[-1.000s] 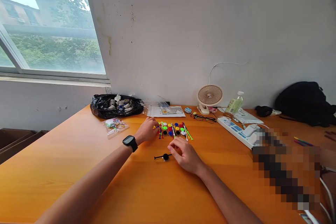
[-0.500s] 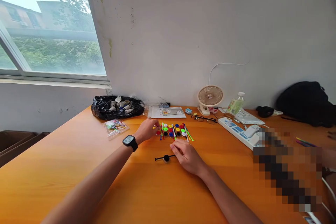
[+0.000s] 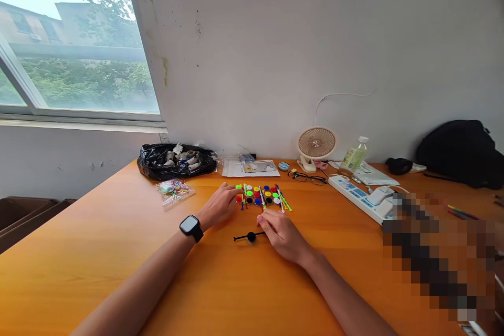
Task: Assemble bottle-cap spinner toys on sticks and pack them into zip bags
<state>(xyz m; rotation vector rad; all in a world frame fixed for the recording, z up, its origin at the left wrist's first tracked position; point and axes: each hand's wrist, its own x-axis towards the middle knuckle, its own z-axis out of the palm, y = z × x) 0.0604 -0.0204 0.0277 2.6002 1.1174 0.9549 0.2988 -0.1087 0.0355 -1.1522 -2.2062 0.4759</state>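
Note:
My left hand (image 3: 221, 203), with a black watch on its wrist, reaches over the table at the left end of the coloured pieces. Its fingers are stretched out, close to a red disc (image 3: 238, 199) and the thin coloured sticks (image 3: 243, 200). My right hand (image 3: 281, 232) rests curled in front of the pieces, thumb and fingertips together; anything inside is hidden. Beside it lies a black round piece (image 3: 251, 238) with a thin black stick (image 3: 239, 239) across it, whose right end runs to under the hand. Discs in several colours (image 3: 269, 194) stand in rows between groups of sticks.
A clear bag of small colourful parts (image 3: 175, 192) and a black plastic bag (image 3: 157, 165) lie to the left. Toward the back are papers (image 3: 232, 169), a clip fan (image 3: 316, 144), glasses (image 3: 311, 177) and a bottle (image 3: 355, 155). A power strip (image 3: 362, 198) is at right.
My left hand has drawn back slightly to the left and lower, its fingers straighter, uncovering a green disc at the end of the rows. The right hand holds its place.

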